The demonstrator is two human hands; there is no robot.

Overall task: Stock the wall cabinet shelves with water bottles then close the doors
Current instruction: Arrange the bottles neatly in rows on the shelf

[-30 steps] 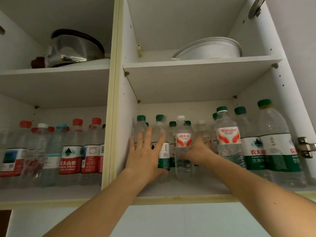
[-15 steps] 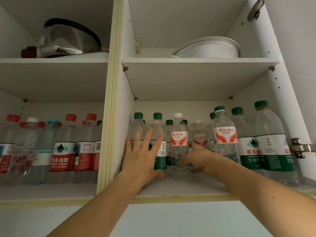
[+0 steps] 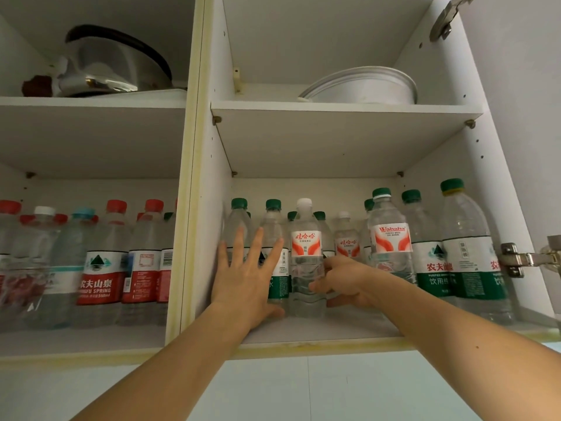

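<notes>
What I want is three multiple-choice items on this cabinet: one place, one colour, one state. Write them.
1. Where is the bowl? A lower left shelf; B upper right shelf; C below the cabinet.
2. The bottle in the right hand has a cap coloured: A red; B blue; C white.
3. The left hand is: A open, fingers spread; B a fist; C holding a cap.
Key: B, it sits above the green-capped bottles; C, the cap is white; A, it lies flat against bottles.

Both bare forearms reach up from frame bottom. Left hand [image 3: 249, 278] flat, fingers splayed, palm forward, centre frame. Right hand [image 3: 343, 281] curled, thumb and fingers half-closed, right of centre.
</notes>
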